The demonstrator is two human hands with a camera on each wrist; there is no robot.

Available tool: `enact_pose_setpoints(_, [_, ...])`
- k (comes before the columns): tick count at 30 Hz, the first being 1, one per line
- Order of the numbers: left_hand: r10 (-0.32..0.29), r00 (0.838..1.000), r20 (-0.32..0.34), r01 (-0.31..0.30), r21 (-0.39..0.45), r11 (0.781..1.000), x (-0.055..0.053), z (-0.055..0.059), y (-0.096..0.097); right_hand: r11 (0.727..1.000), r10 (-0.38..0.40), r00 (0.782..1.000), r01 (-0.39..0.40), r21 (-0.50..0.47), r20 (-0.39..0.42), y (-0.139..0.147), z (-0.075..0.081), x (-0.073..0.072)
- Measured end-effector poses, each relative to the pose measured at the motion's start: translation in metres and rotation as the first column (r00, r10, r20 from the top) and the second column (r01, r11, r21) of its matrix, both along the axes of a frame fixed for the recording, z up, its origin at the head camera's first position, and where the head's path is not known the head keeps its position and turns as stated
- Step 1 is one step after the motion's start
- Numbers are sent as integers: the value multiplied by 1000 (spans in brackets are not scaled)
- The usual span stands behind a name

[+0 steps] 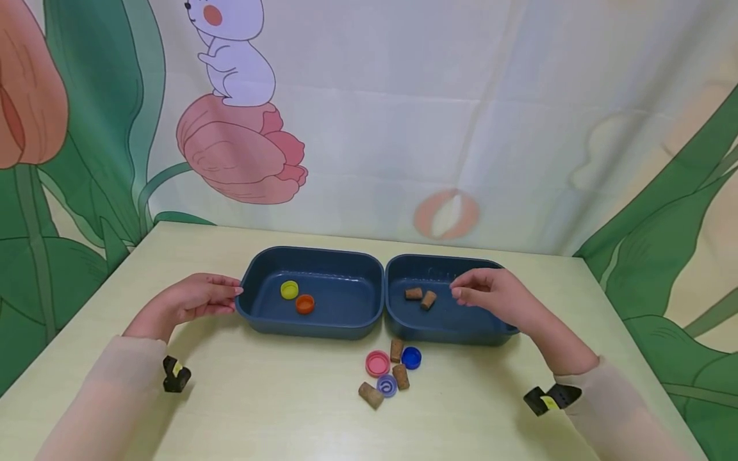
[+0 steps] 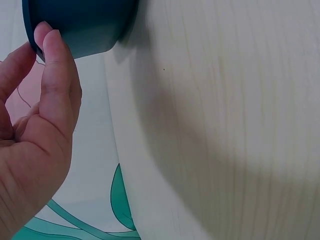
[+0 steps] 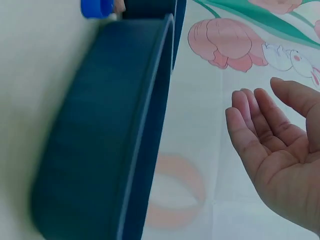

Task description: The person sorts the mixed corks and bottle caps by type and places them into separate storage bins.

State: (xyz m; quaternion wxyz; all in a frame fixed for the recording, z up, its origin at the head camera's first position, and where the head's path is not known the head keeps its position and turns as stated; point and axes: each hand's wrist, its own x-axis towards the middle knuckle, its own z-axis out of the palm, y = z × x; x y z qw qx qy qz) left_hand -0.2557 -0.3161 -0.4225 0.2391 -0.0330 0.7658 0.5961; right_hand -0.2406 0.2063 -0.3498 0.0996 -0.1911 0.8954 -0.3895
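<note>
My left hand (image 1: 198,298) grips the left end of a dark blue bin (image 1: 323,330), thumb and fingers at its rim (image 2: 31,30). A yellow bottle cap (image 1: 289,290) and an orange bottle cap (image 1: 305,304) lie inside it. Above a second dark blue bin (image 1: 450,333) hovers my right hand (image 1: 498,296), its fingers loosely bent, with nothing between them in the right wrist view. Two corks, a left one (image 1: 413,294) and a right one (image 1: 428,300), lie on that bin's floor.
In front of the bins, on the pale wooden table (image 1: 259,397), lie a pink cap (image 1: 377,363), a blue cap (image 1: 412,358), a purple cap (image 1: 387,385) and three corks (image 1: 371,396). A printed curtain (image 1: 369,128) hangs behind the table.
</note>
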Motion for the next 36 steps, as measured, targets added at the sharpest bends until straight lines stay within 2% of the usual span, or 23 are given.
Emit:
enact_pose_setpoints(8, [-6,1000,-2,6,-7,1000,0,0,-1,999,16,999,-14,-49,49,0,-21,19])
enact_pose_setpoints(17, [-1,1000,7,1,-6,1000,-1,0,-1,998,54,995,-50,-47,87,-4,-41,33])
enact_pose_setpoints(27, [-3,1000,13,3,11,1000,0,3,0,991,132,986,-131,-17,106,-13,-66,33])
enact_pose_setpoints(36, [0,1000,12,0,14,1000,1,3,0,983,184,981,-185,9,60,-18,-73,33])
